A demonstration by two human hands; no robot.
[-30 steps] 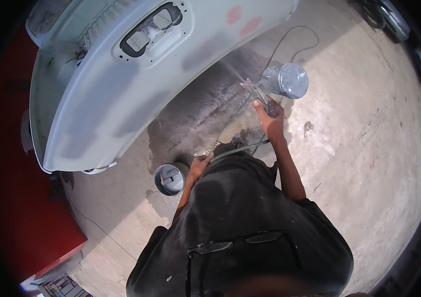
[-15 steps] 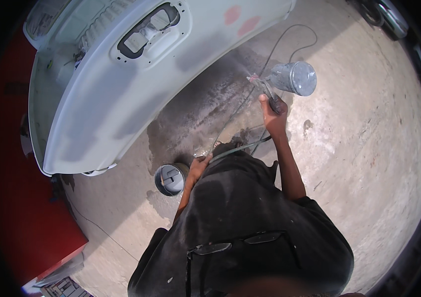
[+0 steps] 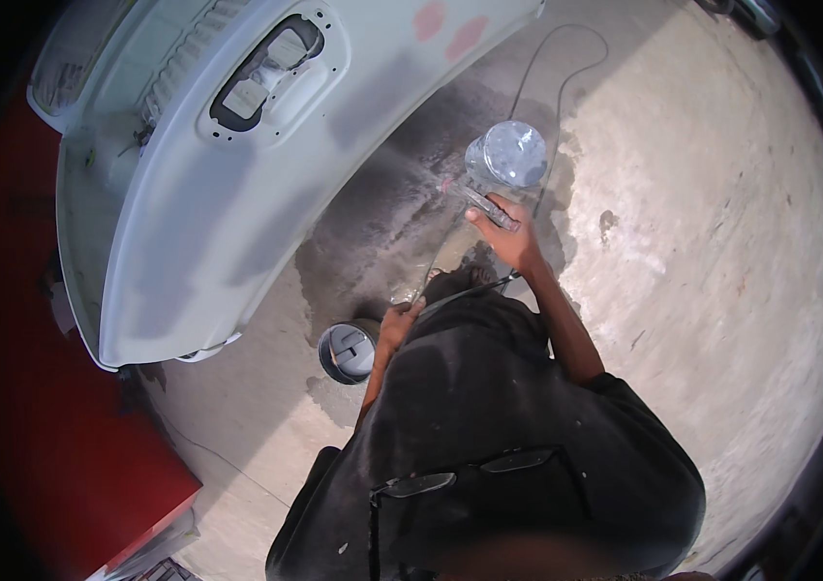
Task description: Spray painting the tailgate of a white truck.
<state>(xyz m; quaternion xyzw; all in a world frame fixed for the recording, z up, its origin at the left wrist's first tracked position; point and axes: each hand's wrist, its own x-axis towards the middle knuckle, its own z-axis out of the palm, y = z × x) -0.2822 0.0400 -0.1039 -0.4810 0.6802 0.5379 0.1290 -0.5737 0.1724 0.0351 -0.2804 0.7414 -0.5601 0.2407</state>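
Note:
My right hand (image 3: pixel 513 237) is closed round the handle of a spray gun (image 3: pixel 474 201), a metal body with a pinkish-red nozzle end. Its round grey lidded cup (image 3: pixel 514 155) sits on the far side of my fingers. The nozzle points left, toward a pale car body panel (image 3: pixel 344 58) with grey patches, two pink spots and an oval cut-out. A gap lies between nozzle and panel. At my waist, my left hand (image 3: pixel 398 322) grips the air hose (image 3: pixel 455 293), which runs across to below my right wrist. The left fingertips are partly hidden.
A dark bucket (image 3: pixel 348 351) with grey contents stands on the floor beside my left forearm. Red bodywork (image 3: pixel 92 455) fills the left side. A thin hose loop (image 3: pixel 566 77) lies on the concrete (image 3: pixel 712 290), past a dark stained area (image 3: pixel 382 194).
My right hand has brought the spray gun left and closer to me, and its cup now shows more from above. My left hand keeps its hold on the hose. The whole view has shifted slightly.

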